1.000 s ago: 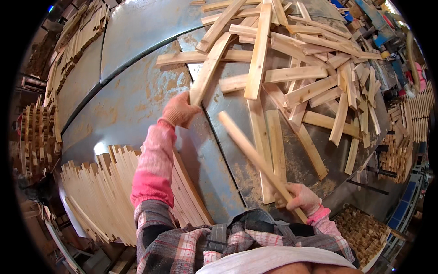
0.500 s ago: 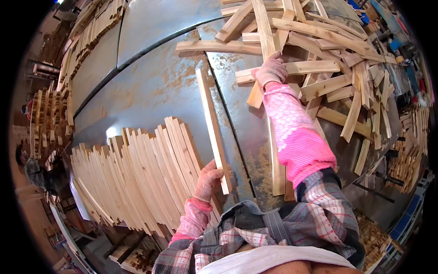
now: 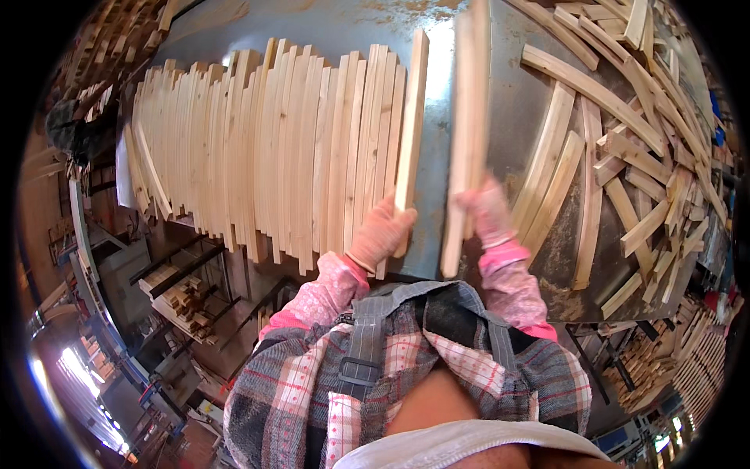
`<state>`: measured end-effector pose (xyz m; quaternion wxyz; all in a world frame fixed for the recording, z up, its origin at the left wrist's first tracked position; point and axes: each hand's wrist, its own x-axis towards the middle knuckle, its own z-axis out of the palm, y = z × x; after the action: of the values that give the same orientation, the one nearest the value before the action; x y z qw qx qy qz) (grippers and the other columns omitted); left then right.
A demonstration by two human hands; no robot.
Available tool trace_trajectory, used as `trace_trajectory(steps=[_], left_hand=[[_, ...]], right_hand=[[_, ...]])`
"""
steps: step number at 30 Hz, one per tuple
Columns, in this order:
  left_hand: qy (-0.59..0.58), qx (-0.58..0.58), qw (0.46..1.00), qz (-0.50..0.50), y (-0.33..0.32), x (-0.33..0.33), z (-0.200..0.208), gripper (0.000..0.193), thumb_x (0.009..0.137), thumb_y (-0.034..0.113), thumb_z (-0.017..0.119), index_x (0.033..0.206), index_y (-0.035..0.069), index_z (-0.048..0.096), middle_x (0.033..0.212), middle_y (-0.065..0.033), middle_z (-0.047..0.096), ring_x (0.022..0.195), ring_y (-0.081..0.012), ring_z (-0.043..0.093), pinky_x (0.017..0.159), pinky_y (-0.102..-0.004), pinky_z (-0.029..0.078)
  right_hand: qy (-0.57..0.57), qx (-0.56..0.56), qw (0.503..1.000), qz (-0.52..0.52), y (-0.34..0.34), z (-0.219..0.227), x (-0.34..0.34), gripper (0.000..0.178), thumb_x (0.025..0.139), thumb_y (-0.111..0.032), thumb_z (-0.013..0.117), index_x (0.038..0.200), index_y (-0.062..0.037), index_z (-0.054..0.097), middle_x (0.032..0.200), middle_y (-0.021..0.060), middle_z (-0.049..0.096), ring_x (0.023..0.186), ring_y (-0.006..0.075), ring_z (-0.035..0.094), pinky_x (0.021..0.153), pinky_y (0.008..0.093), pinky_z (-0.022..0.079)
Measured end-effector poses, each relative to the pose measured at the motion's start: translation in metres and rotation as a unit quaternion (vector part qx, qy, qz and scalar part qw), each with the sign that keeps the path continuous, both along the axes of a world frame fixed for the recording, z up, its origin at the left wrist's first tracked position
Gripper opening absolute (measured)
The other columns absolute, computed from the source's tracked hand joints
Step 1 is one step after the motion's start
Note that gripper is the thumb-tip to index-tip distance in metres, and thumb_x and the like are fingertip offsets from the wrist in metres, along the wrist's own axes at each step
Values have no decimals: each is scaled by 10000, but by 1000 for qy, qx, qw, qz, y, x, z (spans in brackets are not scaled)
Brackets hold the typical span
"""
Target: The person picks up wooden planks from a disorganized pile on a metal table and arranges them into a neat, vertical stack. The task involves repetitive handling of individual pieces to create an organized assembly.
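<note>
- Since the earlier frame in the head view, our right hand (image 3: 490, 211) has moved from the loose pile (image 3: 645, 228) to the middle of the frame, bringing wood along, and our view has turned, so the row of strips (image 3: 266, 148) sits higher.
- Our left hand (image 3: 380, 232) has its grip closed round the lower part of a single strip (image 3: 412, 133), which stands just beside the row's right end, upper centre of the frame; whether the two touch, we cannot tell.
- Our right grip grasps blurred strips (image 3: 462, 148) near their lower ends, right of centre; there seems to be more than one, but we cannot make out the count.
- Wood lies side by side in the row, from the upper left to the centre of the bench (image 3: 433, 184), with uneven ends; the loose pile lies crisscross at the upper right.
- We judge the step in hand to be bringing single strips up against the row.
- As we see it, the next move calls for the left strip to lie parallel and flush with its neighbour, while the right grip holds its wood clear.
</note>
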<state>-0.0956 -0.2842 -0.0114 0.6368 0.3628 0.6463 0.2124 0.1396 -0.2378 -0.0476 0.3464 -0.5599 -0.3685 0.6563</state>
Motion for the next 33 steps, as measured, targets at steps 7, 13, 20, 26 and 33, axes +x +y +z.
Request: trace_trajectory(steps=[7, 13, 20, 26, 33], left_hand=[[293, 160, 934, -124, -12, -29, 10, 511, 883, 439, 734, 1246, 84, 669, 1114, -234, 700, 1036, -406, 680, 916, -516, 528], [398, 394, 773, -298, 31, 30, -8, 759, 854, 322, 741, 1487, 13, 457, 1529, -187, 425, 1455, -403, 346, 1220, -478, 268], [381, 404, 773, -305, 21, 31, -20, 716, 835, 280, 685, 1469, 15, 483, 1537, -175, 404, 1480, -384, 311, 1250, -505, 203], [393, 445, 747, -300, 24, 27, -32, 680, 824, 261, 660, 1439, 9, 513, 1502, -182, 446, 1449, -393, 354, 1236, -513, 232], [377, 431, 768, -286, 15, 27, -31, 691, 813, 249, 672, 1450, 39, 507, 1490, -171, 457, 1419, -409, 386, 1213, -525, 270]], right_hand=[[-231, -19, 927, 295, -32, 5, -70, 640, 828, -306, 720, 1371, -20, 543, 1206, 297, 677, 1152, 406, 665, 997, 469, 511], [-448, -42, 850, 273, -49, 55, -3, 698, 832, -372, 754, 1364, 20, 528, 1149, 271, 683, 1084, 430, 661, 973, 453, 526], [-570, -240, 768, 163, -206, 33, 86, 1125, 804, -374, 826, 1622, -46, 127, 1334, 244, 567, 1177, 384, 624, 1020, 470, 501], [-563, -238, 790, 60, -187, 3, 119, 926, 819, -227, 763, 1576, -56, 257, 1345, 268, 576, 1254, 420, 586, 1057, 471, 492], [-633, -135, 761, 44, -160, 12, 115, 880, 775, -191, 795, 1523, -2, 371, 1354, 256, 581, 1228, 390, 604, 1065, 456, 487]])
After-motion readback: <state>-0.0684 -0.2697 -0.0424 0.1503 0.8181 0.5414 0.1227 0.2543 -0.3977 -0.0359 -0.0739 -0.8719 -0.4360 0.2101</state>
